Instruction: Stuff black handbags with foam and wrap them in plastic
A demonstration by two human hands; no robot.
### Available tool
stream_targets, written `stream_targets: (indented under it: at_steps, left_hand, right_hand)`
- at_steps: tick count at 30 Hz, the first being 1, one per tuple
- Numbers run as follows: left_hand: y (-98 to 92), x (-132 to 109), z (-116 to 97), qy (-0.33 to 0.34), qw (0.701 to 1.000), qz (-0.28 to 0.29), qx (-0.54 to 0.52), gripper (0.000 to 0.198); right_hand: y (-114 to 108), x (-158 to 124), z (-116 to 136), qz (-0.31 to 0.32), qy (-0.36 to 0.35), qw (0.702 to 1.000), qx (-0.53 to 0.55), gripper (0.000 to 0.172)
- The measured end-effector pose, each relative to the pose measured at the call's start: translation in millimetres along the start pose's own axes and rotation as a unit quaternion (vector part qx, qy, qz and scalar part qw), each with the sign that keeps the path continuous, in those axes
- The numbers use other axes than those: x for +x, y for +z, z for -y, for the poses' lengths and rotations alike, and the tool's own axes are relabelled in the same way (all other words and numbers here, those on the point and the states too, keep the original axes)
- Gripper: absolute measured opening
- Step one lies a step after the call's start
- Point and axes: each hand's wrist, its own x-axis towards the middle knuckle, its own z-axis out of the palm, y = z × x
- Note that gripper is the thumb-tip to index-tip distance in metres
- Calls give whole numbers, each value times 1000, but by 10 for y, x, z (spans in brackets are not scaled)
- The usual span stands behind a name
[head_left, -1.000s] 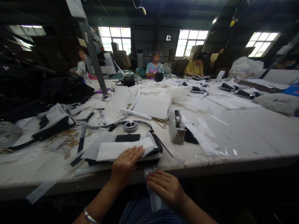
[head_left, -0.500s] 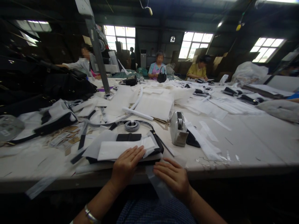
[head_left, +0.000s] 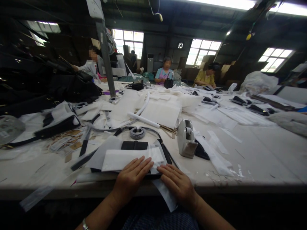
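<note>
My left hand lies flat, fingers stretched out, on a folded white sheet that covers the front of a black bag. My right hand, fingers straight and close together, touches the bag's lower right edge beside a translucent strip on the white sheet. A loose translucent film piece hangs over the table edge under the right hand. Above the white sheet shows a dark flat panel. The bag's strap curves behind it, around a grey coil.
A tape dispenser stands right of the bag. White sheets are stacked behind. Another black bag and small tags lie left. A grey post rises from the table. Several people sit across it.
My right hand has moved up and left onto the bag's edge, nearer my left hand. The left hand stays on the white sheet. The view has tilted slightly upward.
</note>
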Motion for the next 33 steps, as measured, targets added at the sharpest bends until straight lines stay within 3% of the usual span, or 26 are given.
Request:
stream_targets:
  at_steps: [4, 13, 33]
  left_hand:
    - [-50, 21, 59, 32, 998, 54, -32, 45]
    - [-123, -48, 173, 151, 985, 76, -23, 45]
    - [-105, -41, 101, 101, 991, 66, -56, 44]
  right_hand:
    - [17, -37, 15, 0, -6, 1000, 2, 19]
    - [18, -62, 110, -10, 9, 1000, 8, 18]
    - [-94, 21, 342, 3, 35, 998, -45, 19]
